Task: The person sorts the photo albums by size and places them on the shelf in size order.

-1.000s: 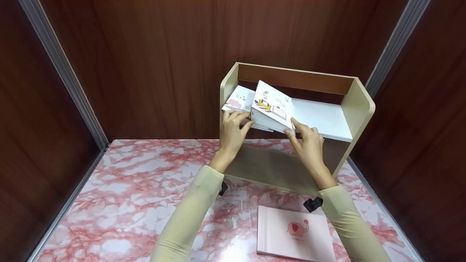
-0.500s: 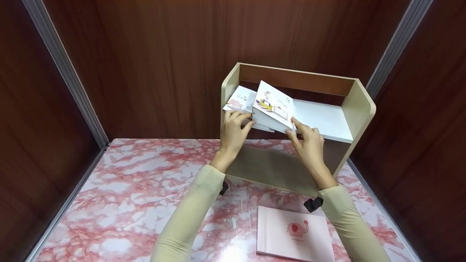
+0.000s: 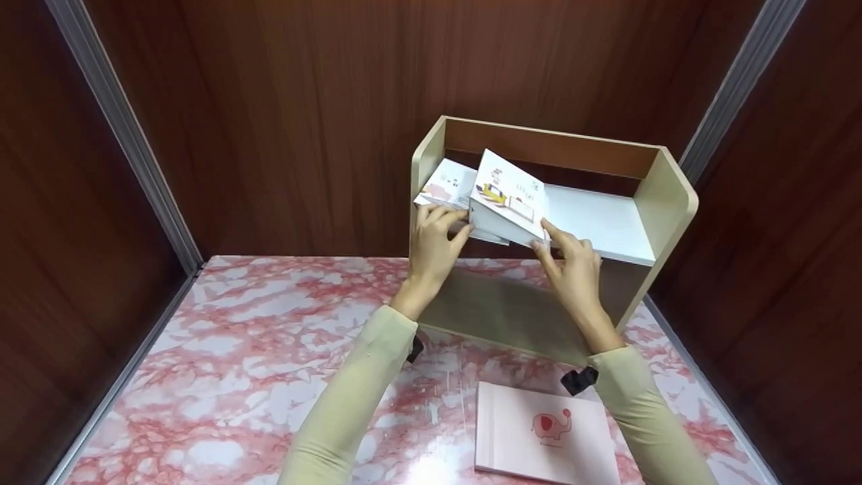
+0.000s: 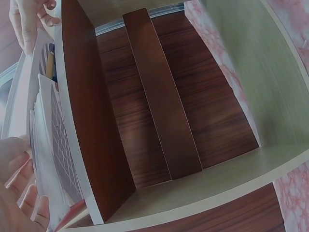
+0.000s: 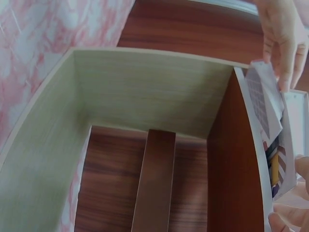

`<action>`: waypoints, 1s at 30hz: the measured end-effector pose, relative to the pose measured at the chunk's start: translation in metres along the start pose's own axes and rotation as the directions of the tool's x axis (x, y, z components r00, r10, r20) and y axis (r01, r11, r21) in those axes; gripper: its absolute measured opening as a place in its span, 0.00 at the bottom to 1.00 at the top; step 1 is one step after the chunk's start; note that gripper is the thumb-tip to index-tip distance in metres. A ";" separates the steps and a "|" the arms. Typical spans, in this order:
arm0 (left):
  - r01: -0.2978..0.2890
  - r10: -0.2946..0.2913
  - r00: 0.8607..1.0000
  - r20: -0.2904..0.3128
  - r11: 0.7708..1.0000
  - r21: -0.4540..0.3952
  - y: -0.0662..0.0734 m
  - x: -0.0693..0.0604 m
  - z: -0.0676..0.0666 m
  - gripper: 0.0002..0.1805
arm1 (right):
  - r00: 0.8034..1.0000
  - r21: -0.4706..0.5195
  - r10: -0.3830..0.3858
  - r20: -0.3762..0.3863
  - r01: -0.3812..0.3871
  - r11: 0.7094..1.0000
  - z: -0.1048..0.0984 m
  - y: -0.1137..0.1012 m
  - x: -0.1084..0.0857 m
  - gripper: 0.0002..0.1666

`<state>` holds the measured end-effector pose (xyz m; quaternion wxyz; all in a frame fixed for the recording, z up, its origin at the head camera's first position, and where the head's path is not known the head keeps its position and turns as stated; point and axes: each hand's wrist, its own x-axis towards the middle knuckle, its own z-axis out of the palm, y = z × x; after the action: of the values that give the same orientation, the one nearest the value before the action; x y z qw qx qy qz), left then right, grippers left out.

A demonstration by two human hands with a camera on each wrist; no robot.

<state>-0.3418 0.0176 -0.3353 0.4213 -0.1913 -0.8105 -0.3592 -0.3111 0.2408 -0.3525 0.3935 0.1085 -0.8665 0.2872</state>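
A thick white book [image 3: 506, 202] with a yellow-and-purple drawing on its cover lies tilted at the upper shelf of a small bookcase. My right hand [image 3: 574, 266] pinches its near right corner, thumb below and fingers above. At its near left corner, my left hand [image 3: 434, 246] holds the edge between thumb and fingers. Partly beneath it, another white book [image 3: 446, 183] with a pink drawing lies against the shelf's left side. In the left wrist view, stacked pages [image 4: 50, 145] show beside my left hand's spread fingers. What lies under the tilted book shows only partly.
The pale wooden bookcase [image 3: 673, 202] has a white upper shelf [image 3: 596, 215] and a lower board [image 3: 505, 306]. In front of it, a pink book [image 3: 549, 441] with a red elephant lies on the marbled table [image 3: 236, 364]. Brown panels [image 3: 303, 135] enclose the table.
The hands and the tilted book hold nearly the same pose throughout. The whole head view shifts very slightly to the right.
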 end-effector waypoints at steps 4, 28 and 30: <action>0.004 -0.004 1.000 0.004 1.000 0.004 0.000 -0.001 -0.001 0.11 | 1.000 -0.001 -0.010 -0.004 0.010 1.000 0.000 0.000 -0.001 0.25; -0.041 0.040 0.999 -0.032 0.999 -0.034 0.000 -0.014 -0.003 0.12 | 1.000 0.062 -0.021 -0.009 0.021 0.998 -0.007 0.004 -0.012 0.24; -0.037 0.036 0.999 -0.029 0.999 -0.037 0.000 -0.015 -0.003 0.12 | 1.000 0.076 -0.022 -0.005 0.022 0.997 -0.007 0.004 -0.013 0.24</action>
<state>-0.3313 0.0154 -0.3462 0.4355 -0.2090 -0.7940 -0.3691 -0.2993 0.2476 -0.3598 0.3941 0.1323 -0.8528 0.3160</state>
